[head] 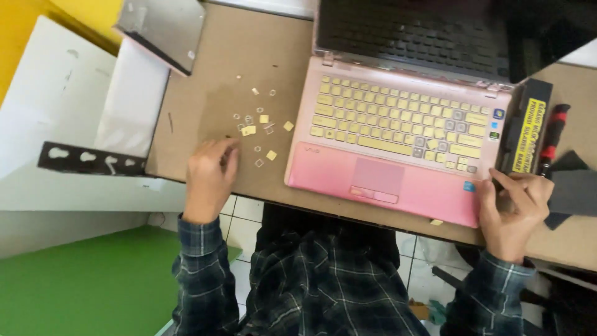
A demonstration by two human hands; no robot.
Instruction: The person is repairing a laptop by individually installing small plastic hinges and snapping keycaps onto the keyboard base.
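Note:
A pink laptop lies open on a brown board, its cream keyboard showing several bare spots at the right where keycaps are off. Loose cream keycaps and small clips lie scattered left of it. My left hand rests palm down on the board beside those keycaps, fingers curled; I cannot see anything in it. My right hand sits at the laptop's front right corner, fingers touching its edge next to a black battery pack.
A red-and-black screwdriver lies right of the battery pack, with a dark grey cloth beside it. A metal drive tray sits at the top left, a black bracket on white panels at left. The board's front edge runs over my lap.

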